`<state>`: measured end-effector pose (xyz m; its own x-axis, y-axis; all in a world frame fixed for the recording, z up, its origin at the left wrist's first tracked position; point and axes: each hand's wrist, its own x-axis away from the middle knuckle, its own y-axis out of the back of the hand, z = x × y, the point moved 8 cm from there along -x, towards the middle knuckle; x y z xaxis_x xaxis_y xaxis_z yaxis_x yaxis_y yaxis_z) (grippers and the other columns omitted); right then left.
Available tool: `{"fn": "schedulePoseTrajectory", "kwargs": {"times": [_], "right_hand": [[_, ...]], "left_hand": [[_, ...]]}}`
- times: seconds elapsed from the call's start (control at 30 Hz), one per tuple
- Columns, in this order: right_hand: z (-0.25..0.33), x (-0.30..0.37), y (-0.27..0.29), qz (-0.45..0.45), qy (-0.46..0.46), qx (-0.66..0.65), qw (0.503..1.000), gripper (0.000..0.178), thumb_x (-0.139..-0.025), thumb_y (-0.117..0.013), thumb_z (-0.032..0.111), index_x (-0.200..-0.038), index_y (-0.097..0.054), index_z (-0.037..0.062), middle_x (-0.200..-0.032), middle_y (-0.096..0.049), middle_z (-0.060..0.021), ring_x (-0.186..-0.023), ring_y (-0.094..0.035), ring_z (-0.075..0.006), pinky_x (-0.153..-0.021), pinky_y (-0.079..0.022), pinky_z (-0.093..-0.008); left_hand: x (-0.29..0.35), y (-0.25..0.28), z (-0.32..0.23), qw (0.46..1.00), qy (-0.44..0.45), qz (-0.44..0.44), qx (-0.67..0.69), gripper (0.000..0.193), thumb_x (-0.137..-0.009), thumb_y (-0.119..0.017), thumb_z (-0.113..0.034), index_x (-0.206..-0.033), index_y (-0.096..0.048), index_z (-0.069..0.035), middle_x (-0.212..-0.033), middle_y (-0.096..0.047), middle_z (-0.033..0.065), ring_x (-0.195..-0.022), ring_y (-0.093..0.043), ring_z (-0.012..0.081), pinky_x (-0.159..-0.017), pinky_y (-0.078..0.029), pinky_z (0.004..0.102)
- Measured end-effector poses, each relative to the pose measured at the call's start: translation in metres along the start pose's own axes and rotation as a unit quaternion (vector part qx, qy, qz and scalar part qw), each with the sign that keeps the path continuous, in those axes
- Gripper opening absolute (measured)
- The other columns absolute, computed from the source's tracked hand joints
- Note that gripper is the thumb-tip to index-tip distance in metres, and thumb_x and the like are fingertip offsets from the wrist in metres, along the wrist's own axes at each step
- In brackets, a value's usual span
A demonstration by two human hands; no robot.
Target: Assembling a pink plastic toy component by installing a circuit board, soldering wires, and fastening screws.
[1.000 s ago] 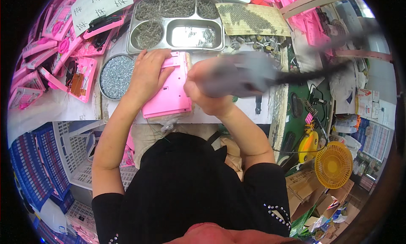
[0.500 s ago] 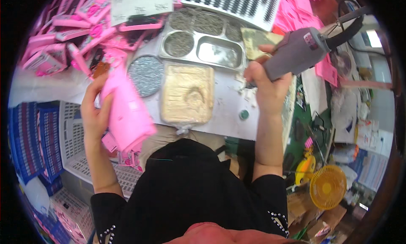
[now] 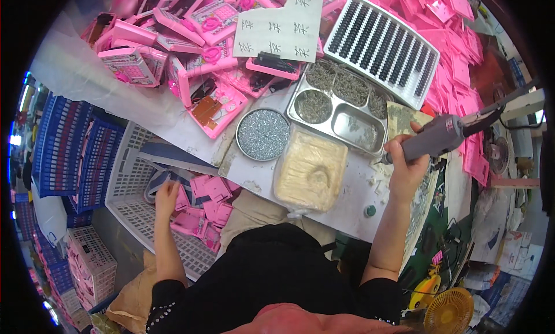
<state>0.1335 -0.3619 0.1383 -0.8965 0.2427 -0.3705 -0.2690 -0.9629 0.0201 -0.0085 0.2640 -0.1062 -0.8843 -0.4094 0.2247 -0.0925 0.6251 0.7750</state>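
My right hand (image 3: 409, 167) is closed around a grey electric screwdriver (image 3: 430, 140), whose cable runs off to the upper right. It is over the right side of the white work table, beside a steel tray. My left hand (image 3: 167, 196) hangs down over a white plastic basket (image 3: 132, 160) at the left, where several pink plastic casings (image 3: 211, 195) lie. Its fingers are small and partly turned away, so their grip is unclear. On the table an opened pink case with a brown board (image 3: 206, 111) rests beside a round dish of small silvery parts (image 3: 263, 134).
A compartmented steel tray (image 3: 359, 128) holds screws. Behind it stands a white rack with rows of black pieces (image 3: 383, 48). A plastic-wrapped yellowish block (image 3: 311, 171) lies at the table's front edge. Pink cases pile up at the back; blue crates (image 3: 63, 149) stand far left.
My left hand has moved from the table down to the basket, and the pink casing it held is no longer seen in it. My right hand keeps the screwdriver. The view has shifted leftward.
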Motion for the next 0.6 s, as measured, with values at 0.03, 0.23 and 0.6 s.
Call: {"fn": "schedulePoseTrajectory", "kwargs": {"times": [0.03,0.23,0.6], "right_hand": [[0.000,0.000,-0.007,0.000,0.000,-0.008,1.000,0.059,-0.091,-0.068,-0.006,-0.144,-0.042,-0.0006,-0.096,-0.063,-0.0047,-0.087,-0.062,-0.0115,-0.079,-0.049,-0.0247],[-0.006,0.011,-0.006,0.006,0.023,0.034,0.999,0.080,-0.087,-0.071,-0.004,-0.156,-0.030,0.0000,-0.140,-0.052,-0.0146,-0.125,-0.054,-0.0230,-0.107,-0.044,-0.0398],[-0.006,0.043,0.020,-0.069,0.038,0.123,0.989,0.081,-0.087,-0.069,0.001,-0.159,-0.031,0.0022,-0.154,-0.043,-0.0172,-0.143,-0.042,-0.0277,-0.115,-0.038,-0.0450]], "left_hand": [[0.003,0.019,-0.080,0.989,-0.120,-0.029,0.083,0.021,-0.096,-0.069,-0.018,-0.097,-0.068,0.003,-0.082,-0.066,0.0128,-0.072,-0.059,0.0144,-0.067,-0.048,0.0299],[-0.038,0.066,-0.354,0.877,-0.458,-0.146,0.001,0.011,-0.089,-0.071,-0.012,-0.090,-0.068,-0.002,-0.083,-0.065,0.0136,-0.071,-0.064,0.0318,-0.066,-0.050,0.0408],[-0.309,0.195,-0.429,0.903,-0.002,-0.093,-0.420,0.057,-0.077,-0.082,-0.034,-0.126,-0.072,-0.006,-0.131,-0.069,0.0181,-0.120,-0.068,0.0314,-0.102,-0.054,0.0470]]}}
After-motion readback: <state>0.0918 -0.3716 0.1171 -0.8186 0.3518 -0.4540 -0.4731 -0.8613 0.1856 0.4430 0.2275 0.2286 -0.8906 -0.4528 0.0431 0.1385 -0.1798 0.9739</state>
